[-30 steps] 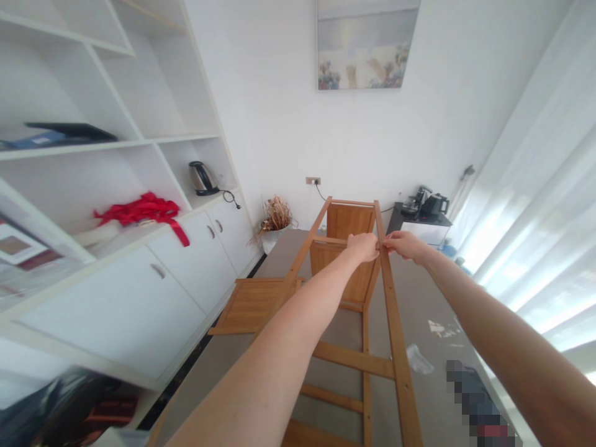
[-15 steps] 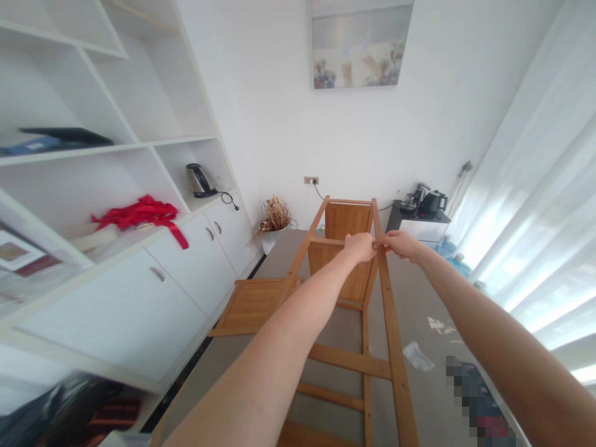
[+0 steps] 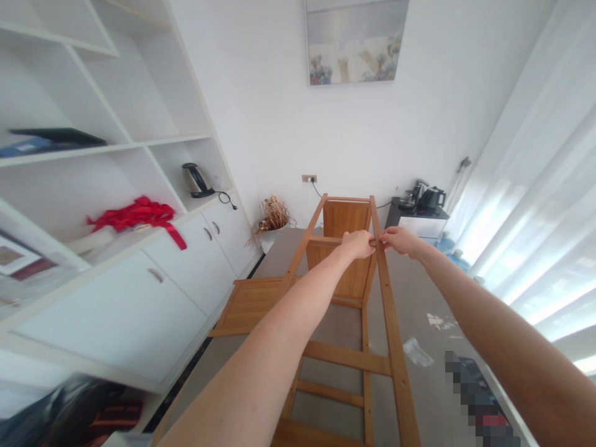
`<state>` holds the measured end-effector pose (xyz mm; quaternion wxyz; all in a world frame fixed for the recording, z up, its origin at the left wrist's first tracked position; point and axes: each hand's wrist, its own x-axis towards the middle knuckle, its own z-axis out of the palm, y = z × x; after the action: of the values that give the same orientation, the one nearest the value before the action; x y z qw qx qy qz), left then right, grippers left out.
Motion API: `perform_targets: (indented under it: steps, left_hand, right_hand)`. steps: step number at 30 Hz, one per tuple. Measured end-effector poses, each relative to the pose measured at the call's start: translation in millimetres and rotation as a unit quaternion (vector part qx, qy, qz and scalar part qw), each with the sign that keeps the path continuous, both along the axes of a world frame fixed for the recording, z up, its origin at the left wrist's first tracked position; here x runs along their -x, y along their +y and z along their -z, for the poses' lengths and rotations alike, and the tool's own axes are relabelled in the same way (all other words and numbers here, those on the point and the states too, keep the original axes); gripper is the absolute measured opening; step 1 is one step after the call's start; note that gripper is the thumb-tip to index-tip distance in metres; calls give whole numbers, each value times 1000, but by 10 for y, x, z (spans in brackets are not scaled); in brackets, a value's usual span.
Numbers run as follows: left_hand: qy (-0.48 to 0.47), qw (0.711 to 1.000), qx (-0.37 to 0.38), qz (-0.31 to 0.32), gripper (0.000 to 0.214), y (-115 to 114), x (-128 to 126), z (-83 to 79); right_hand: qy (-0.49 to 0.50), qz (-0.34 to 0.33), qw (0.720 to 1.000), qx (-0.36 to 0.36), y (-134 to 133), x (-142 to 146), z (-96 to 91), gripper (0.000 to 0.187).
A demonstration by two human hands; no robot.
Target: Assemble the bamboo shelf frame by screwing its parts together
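Observation:
A wooden shelf frame lies on its side along a grey table, its long rails running away from me. Both arms stretch out to its right-hand rail, far from me. My left hand is closed, fingers pinched against the rail's left side beside a wooden panel. My right hand is closed in a pinch on the same rail from the right. What the fingertips hold is too small to see. The two hands nearly touch.
A loose slatted wooden shelf board lies at the table's left edge. A clear plastic bag and paper scraps sit right of the frame. White cabinets with a kettle and red ribbon line the left; curtains hang right.
Both hands stay pinched on the same spot of the rail. The view has shifted slightly, so the frame and hands sit a little higher and more to the left.

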<state>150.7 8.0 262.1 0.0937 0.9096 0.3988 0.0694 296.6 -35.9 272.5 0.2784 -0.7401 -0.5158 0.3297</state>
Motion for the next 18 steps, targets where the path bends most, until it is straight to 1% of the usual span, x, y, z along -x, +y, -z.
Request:
perform_targets:
  steps: [4,8,11,14,18]
  left_hand:
    - [9,1000,9,9,14,25,7,-36]
    - [7,1000,18,15,15,50,16,-87]
    - [6,999,25,18,14,50,21,-107]
    - [7,999,25,19,13,39,23,-103]
    - [8,1000,15,13,18,23,30,-76]
  right_hand:
    - [-35,-8,999,-6,-9,22,-33,21]
    - [-56,-18,998,-15,-33,17,-78,17]
    - [-49,-34,998,-10,-49,7,-114,15]
    - [-33,-25,999,11,-43,10,-129,14]
    - [12,-12,999,35,-5,26,-118,15]
